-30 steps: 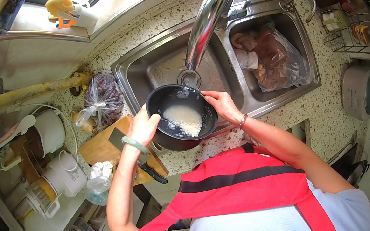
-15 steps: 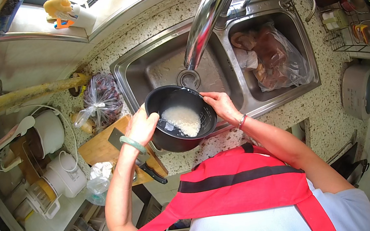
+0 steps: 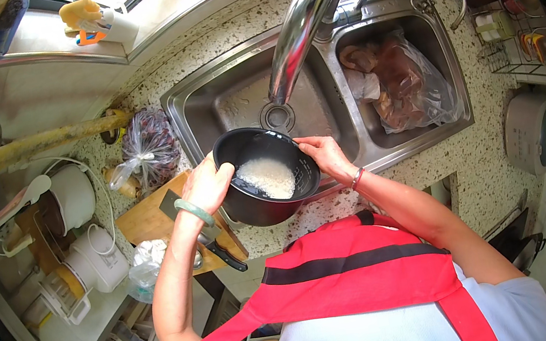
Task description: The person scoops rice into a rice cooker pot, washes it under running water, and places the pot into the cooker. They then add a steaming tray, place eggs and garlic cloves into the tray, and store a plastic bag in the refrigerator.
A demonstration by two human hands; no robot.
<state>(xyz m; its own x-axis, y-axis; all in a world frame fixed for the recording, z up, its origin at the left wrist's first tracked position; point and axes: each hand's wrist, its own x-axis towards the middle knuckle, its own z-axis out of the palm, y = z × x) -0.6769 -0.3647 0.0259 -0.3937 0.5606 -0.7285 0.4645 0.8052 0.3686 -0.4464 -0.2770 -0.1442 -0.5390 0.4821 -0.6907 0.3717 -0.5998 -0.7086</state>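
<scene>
A dark rice cooker inner pot point(image 3: 257, 208) is held over the near edge of the left sink basin point(image 3: 241, 107), tilted so that its inside shows. White rice point(image 3: 269, 180) lies at the bottom; I cannot make out how much water is with it. My left hand point(image 3: 208, 187), with a green bangle at the wrist, grips the pot's left rim, thumb on top. On the opposite side, my right hand point(image 3: 327, 155) clasps the right rim. Just beyond the pot, the curved chrome faucet point(image 3: 307, 27) hangs over the drain point(image 3: 276, 118); no water flow is visible.
The right basin holds meat in a clear plastic bag point(image 3: 410, 86). At left, a knife point(image 3: 217, 248) lies on a wooden cutting board point(image 3: 144, 219), near a tied bag of dark red produce point(image 3: 149, 144). A rice cooker body point(image 3: 531, 134) and a wire spice rack point(image 3: 522, 20) stand at right.
The rice has shifted slightly inside the pot and looks more gathered. Both hands keep their hold, and the pot has barely moved.
</scene>
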